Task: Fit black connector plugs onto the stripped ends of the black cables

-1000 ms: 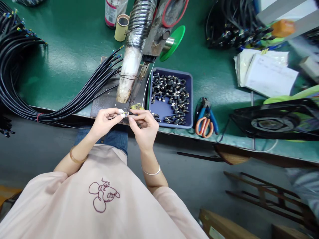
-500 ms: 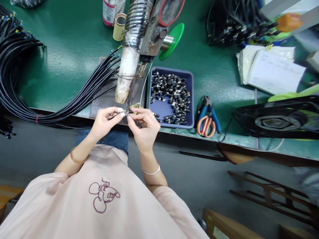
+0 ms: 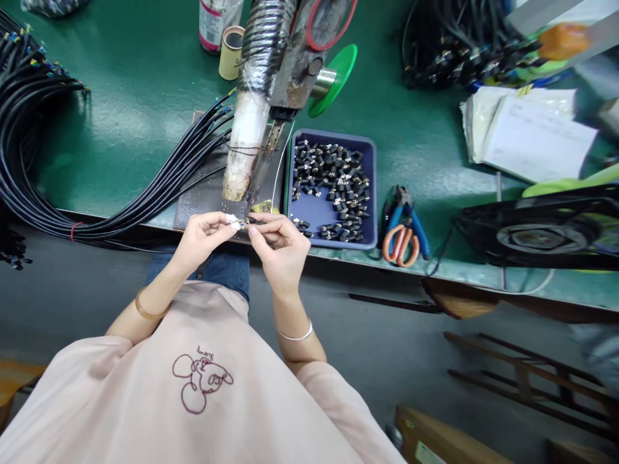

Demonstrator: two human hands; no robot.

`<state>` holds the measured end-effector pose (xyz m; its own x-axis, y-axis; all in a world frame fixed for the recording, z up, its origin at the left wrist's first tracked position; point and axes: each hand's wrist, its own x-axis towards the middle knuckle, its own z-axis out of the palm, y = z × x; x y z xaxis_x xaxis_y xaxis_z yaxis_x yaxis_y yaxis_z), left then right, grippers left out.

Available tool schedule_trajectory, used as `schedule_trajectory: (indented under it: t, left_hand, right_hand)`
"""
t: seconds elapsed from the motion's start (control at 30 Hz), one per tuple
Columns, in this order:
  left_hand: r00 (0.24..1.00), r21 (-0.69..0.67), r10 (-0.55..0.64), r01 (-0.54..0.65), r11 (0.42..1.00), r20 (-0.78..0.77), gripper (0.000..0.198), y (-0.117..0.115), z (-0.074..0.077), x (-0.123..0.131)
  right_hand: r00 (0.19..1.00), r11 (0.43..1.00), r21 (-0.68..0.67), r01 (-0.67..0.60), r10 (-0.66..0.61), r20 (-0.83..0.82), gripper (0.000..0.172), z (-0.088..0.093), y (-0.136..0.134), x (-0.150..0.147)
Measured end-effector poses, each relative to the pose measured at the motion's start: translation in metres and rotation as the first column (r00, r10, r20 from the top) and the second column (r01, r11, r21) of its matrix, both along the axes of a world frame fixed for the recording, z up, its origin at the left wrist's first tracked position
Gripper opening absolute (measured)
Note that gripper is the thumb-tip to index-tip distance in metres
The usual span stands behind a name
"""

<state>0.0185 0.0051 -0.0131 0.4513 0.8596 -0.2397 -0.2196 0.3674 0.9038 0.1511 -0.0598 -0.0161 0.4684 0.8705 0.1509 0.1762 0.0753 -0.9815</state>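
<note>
My left hand (image 3: 203, 237) pinches the end of a thin black cable at the front edge of the green bench (image 3: 145, 77). My right hand (image 3: 278, 248) is closed on a small black connector (image 3: 250, 221), held against that cable end. Both hands meet just below the tip of a fixed soldering iron (image 3: 264, 169), which is wrapped in pale tape. A blue tray (image 3: 319, 212) full of small black connectors lies just right of my right hand. A bundle of black cables (image 3: 159, 187) fans in from the left toward the iron.
Orange-and-blue cutters (image 3: 401, 232) lie right of the tray. A green solder spool (image 3: 336, 77), a cardboard tube (image 3: 231, 44) and a bottle (image 3: 215, 19) stand behind the iron. Papers (image 3: 527, 132) and a black fan (image 3: 536, 232) are at the right.
Both hands stay at the iron's tip with only slight finger shifts. The view has drifted a little.
</note>
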Motion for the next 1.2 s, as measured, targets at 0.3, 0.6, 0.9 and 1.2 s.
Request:
schedule_trajectory:
  t: [0.3,0.6,0.9,1.2]
  left_hand:
    - [1.0,0.017,0.006,-0.006,1.0,-0.029,0.041,0.0002,0.0009,0.0012]
    - [1.0,0.02,0.001,0.0,1.0,-0.025,0.037,0.0012,-0.001,0.0022]
    - [1.0,0.028,0.008,-0.007,1.0,-0.03,0.04,0.0028,0.003,0.0027]
    - [1.0,-0.005,0.005,-0.005,1.0,-0.016,0.039,-0.0004,0.0011,0.0017]
  right_hand:
    - [0.999,1.0,0.005,0.009,-0.01,0.032,0.008,-0.0013,0.0006,-0.0006]
    - [0.994,0.999,0.021,0.03,-0.032,0.102,0.007,0.0001,0.002,-0.001]
    - [0.989,0.998,0.049,0.037,-0.044,0.139,0.006,0.0015,0.0041,-0.0018]
    - [0.974,0.996,0.084,0.025,-0.043,0.223,0.009,-0.002,-0.0013,-0.003]
